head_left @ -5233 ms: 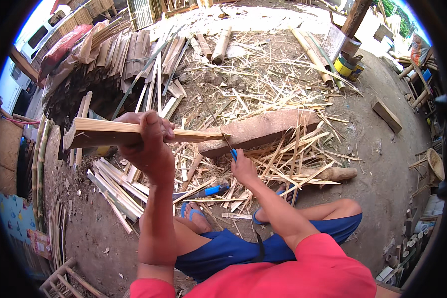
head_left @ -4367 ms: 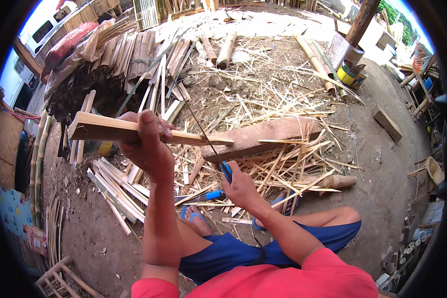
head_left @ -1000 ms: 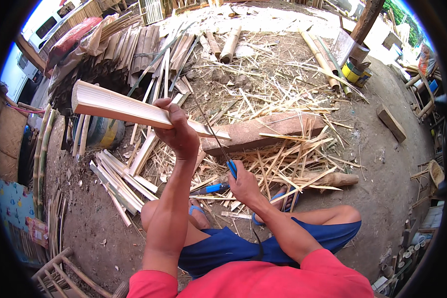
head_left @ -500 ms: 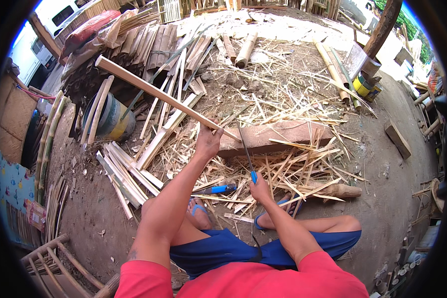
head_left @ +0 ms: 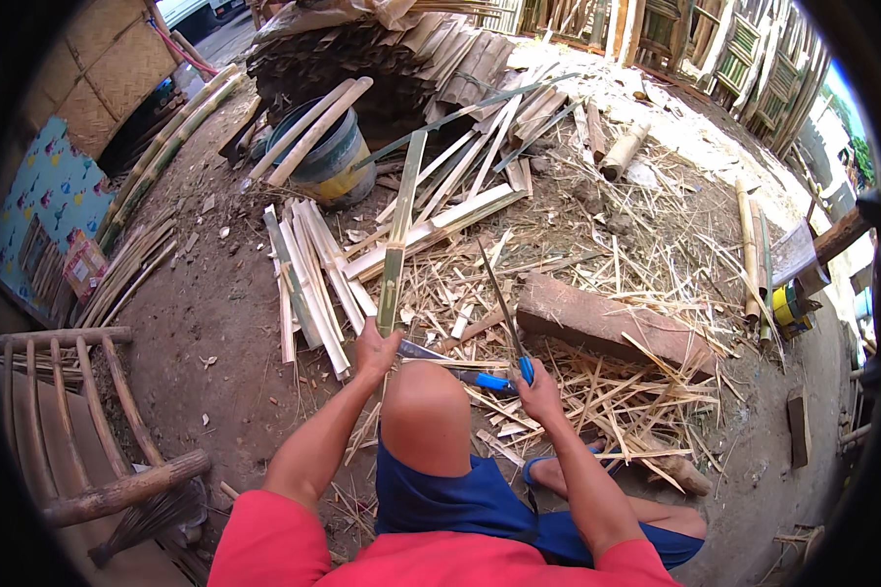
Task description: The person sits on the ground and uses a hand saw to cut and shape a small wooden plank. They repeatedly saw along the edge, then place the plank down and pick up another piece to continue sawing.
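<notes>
My left hand [head_left: 377, 352] is closed round the lower end of a split bamboo slat [head_left: 398, 235]. The slat points away from me, its green face showing, beside a bundle of pale split slats [head_left: 315, 279] on the ground. In my right hand [head_left: 540, 393] is a knife with a blue handle, its long thin blade [head_left: 504, 303] pointing up and forward. A second blue-handled blade [head_left: 485, 380] lies on the ground between my hands, partly behind my raised knee. Past the knife, a thick wooden block [head_left: 607, 328] rests among bamboo shavings [head_left: 597, 401].
At the far left stand a bucket [head_left: 360, 161] holding bamboo pieces and a large stack of split bamboo [head_left: 450, 68]. A pole frame [head_left: 127, 486] is close on my left. Bamboo poles [head_left: 751, 254] and a yellow can [head_left: 783, 305] lie at the right.
My left hand has brought the slat left and nearer to me, turning its green face up. The view has swung left. My right hand still holds the knife, now away from the block.
</notes>
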A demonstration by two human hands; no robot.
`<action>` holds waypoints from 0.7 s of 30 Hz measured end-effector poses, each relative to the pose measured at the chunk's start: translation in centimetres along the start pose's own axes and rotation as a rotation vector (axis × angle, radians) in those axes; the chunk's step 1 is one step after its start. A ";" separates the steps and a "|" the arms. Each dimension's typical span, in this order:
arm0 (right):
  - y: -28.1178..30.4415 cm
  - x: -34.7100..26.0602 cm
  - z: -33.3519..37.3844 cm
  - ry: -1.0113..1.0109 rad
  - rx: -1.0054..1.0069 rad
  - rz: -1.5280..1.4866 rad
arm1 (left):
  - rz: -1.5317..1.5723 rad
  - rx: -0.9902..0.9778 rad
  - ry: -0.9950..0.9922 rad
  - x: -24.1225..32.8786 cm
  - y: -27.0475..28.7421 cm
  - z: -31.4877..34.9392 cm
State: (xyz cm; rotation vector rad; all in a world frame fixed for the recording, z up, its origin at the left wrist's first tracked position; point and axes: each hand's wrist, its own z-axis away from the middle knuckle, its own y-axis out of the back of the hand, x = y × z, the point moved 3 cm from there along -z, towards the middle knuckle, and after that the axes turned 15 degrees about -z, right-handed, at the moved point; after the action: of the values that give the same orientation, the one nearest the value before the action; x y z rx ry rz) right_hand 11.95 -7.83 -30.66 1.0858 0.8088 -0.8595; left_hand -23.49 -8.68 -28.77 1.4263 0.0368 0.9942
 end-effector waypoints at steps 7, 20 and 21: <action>-5.3 -2.0 -2.4 -0.031 -0.222 0.068 | -0.017 0.107 0.338 -12.8 -3.6 -0.5; -8.9 -1.2 -5.8 -0.023 -0.208 -0.036 | -0.453 0.028 -0.297 -10.0 -6.5 -22.2; -8.8 -0.9 -5.6 -0.021 -0.210 -0.041 | -0.501 0.037 -0.360 -9.2 -7.4 -23.3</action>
State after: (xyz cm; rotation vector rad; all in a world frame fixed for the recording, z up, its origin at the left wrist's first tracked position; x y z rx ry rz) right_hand 3.00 -4.31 -34.80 0.8764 0.8851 -0.7995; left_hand -38.38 5.68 -44.70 1.5109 0.1409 0.3224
